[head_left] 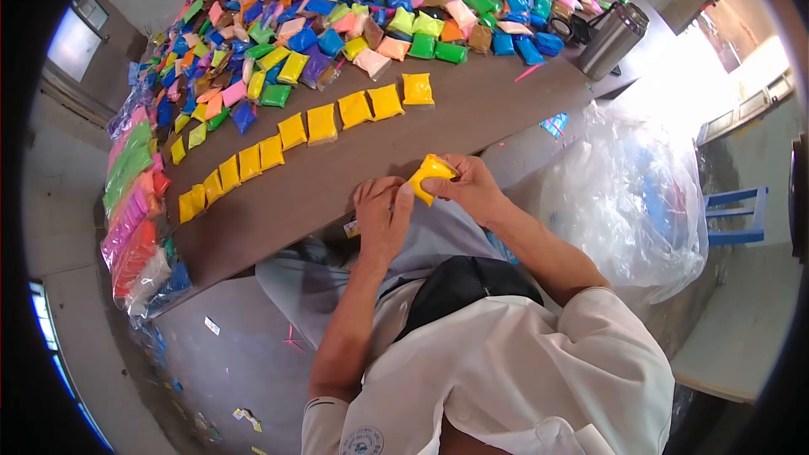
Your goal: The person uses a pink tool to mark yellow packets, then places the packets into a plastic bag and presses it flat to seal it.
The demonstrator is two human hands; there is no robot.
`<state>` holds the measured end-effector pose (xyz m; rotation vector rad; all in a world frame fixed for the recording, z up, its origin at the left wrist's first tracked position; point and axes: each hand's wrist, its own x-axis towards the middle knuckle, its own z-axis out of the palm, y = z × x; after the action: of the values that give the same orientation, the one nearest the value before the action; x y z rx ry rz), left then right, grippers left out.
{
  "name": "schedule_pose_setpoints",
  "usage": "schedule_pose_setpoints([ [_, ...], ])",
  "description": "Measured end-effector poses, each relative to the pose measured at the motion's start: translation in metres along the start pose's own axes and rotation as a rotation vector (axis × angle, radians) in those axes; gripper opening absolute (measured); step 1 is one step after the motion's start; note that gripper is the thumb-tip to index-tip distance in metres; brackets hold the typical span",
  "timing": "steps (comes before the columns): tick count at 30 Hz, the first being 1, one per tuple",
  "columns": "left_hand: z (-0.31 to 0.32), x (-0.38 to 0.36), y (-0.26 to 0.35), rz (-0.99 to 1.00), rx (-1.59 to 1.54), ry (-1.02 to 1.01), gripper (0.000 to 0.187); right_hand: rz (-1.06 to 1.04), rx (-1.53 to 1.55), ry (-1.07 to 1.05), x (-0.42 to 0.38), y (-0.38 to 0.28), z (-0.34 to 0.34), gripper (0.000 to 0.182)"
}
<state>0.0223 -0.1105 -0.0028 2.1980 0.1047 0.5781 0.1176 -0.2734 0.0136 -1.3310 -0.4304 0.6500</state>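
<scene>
Above my lap, close to the table's front edge, a small yellow packet point(433, 170) is in my hands. My right hand point(474, 191) grips it, the thumb lying across its front. At its lower left corner is my left hand point(383, 212), with the thumb against the packet and the fingers curled; the exact contact of those fingers is partly hidden. On the brown table point(312, 181) ahead, several similar yellow packets point(322, 123) lie in a curved row from the left edge up toward the middle.
A large heap of many-coloured packets point(354, 8) covers the back of the table. A steel flask point(613, 40) stands at the right. Filled plastic bags point(135, 219) line the left end. A big clear plastic bag point(619, 202) and a blue stool point(737, 215) are to my right.
</scene>
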Motion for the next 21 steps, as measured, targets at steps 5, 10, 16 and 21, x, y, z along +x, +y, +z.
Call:
schedule_pose_setpoints([
  [5, 0.012, 0.008, 0.021, 0.043, 0.041, -0.137, 0.04, 0.024, 0.068, 0.014, -0.012, 0.01, -0.011, 0.021],
  [10, 0.017, 0.001, 0.023, 0.014, -0.065, -0.196, 0.037, 0.189, 0.28, -0.015, -0.029, 0.018, -0.017, 0.028],
  [16, 0.024, -0.004, 0.029, -0.025, -0.134, -0.246, 0.035, 0.074, 0.209, -0.024, -0.038, 0.012, -0.021, 0.03],
  [21, 0.031, -0.016, 0.035, -0.537, -0.705, -0.376, 0.038, 0.125, 0.084, -0.01, -0.043, -0.01, -0.019, 0.028],
])
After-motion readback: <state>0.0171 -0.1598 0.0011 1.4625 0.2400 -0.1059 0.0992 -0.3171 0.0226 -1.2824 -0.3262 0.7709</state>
